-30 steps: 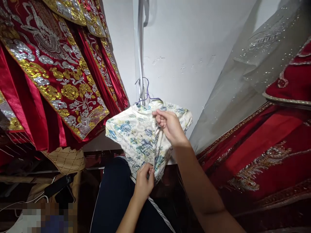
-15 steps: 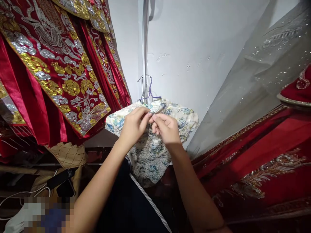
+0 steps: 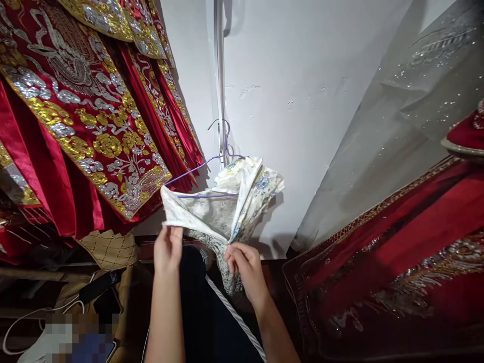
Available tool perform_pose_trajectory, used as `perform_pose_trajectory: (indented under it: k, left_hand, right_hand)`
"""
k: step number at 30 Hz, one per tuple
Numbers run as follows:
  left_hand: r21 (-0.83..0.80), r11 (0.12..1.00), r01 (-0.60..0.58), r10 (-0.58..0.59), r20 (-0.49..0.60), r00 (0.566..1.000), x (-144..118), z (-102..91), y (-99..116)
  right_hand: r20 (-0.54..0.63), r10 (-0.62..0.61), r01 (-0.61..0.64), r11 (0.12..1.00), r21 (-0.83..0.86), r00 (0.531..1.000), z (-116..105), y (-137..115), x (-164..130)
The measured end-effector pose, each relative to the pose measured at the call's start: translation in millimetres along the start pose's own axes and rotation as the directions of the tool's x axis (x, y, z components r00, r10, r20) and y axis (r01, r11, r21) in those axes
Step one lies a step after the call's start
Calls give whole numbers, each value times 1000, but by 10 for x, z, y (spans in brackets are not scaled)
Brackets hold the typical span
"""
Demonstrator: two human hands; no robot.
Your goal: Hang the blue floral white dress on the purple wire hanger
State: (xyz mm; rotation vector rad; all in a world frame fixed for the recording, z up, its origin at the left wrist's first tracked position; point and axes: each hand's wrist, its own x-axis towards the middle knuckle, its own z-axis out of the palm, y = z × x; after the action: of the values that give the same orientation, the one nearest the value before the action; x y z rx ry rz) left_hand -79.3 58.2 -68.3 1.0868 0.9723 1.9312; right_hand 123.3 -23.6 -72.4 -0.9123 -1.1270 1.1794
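Left of the floral garment [image 3: 227,201] hang red robes [image 3: 86,116] stitched with gold and silver flowers and scrolls, their hems reaching down to the garment's left edge. Below the robes, lower left of the garment, sit a tan quilted piece [image 3: 109,248], a black device [image 3: 99,285] and a white cable [image 3: 34,315]; part of that corner is blurred out.

The left hand [image 3: 167,248] is just below the garment's left corner, fingers closed together and pinching the pale edge of the cloth, pulling it outward. The garment itself hangs on a purple wire hanger [image 3: 212,161] hooked to a pale vertical strip [image 3: 219,75] on the white wall [image 3: 295,91]; it is spread open so its pale inner side shows, with the blue and green flower print visible along its right folds.

The right hand [image 3: 242,264] is at the garment's lower tip, fingers curled shut around the gathered hem. A white cord [image 3: 234,315] runs along dark cloth [image 3: 204,312] beneath both hands.

Right of the garment hang a grey sparkling fabric [image 3: 408,101] and more red embroidered cloth [image 3: 397,252].

No writing or label can be read anywhere.
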Motion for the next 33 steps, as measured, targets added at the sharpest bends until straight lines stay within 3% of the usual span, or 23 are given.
perform_pose_trajectory:
  k: [2,4,6,9,11,13,15,17,19,22,24,26,28,30,31,33]
  left_hand:
    - [-91,980,177,-180,-26,983,-334,-32,-115]
    - [-94,941,326,-326,21,945,-544,-41,-126]
    - [-33,929,368,-364,92,927,-632,-10,-48]
    - [-15,958,286,-278,198,940,-685,173,169]
    - [43,976,214,-216,307,927,-764,384,338]
    - [163,979,123,-185,453,872,-884,617,497]
    - [230,973,20,-152,569,808,-994,817,631]
    - [227,972,-65,-96,632,769,-1040,940,733]
    - [215,967,-134,-42,659,751,-1001,970,798]
    - [228,960,-160,-53,715,697,-832,866,817]
    - [273,953,-134,-144,792,594,-708,738,770]
    - [336,936,-104,-256,854,453,-617,589,682]
    - [421,901,-104,-364,864,348,-564,434,583]
    - [520,839,-159,-450,828,334,-526,284,520]
    - [564,802,-196,-476,802,362,-504,215,515]
    - [626,735,-260,-480,752,452,-445,93,566]
  right_hand:
    - [-2,21,-21,1000,-10,1000,-61,36,-75]
    - [27,36,-34,995,-90,999,-190,47,-125]
    - [69,59,-44,978,-204,996,-339,27,-156]
    - [15,24,-19,963,-269,1000,-495,-31,-146]
    - [-55,-38,23,965,-260,998,-521,-68,-100]
    - [-48,-21,10,974,-228,999,-490,-95,-45]
    - [10,70,-68,986,-150,998,-425,-107,-13]
    - [68,139,-139,990,-10,988,-352,-114,-20]
    - [126,127,-141,984,105,984,-295,-144,-49]
    - [314,49,-58,998,17,948,-269,-301,-61]
    - [444,44,44,982,-186,895,-292,-491,-8]
    - [541,64,160,921,-356,839,-342,-724,104]
    - [561,31,257,867,-426,827,-407,-962,276]
    - [431,-151,348,836,-425,890,-469,-1155,504]
    - [307,-278,392,818,-422,910,-491,-1217,637]
    - [80,-465,453,784,-425,881,-507,-1246,928]
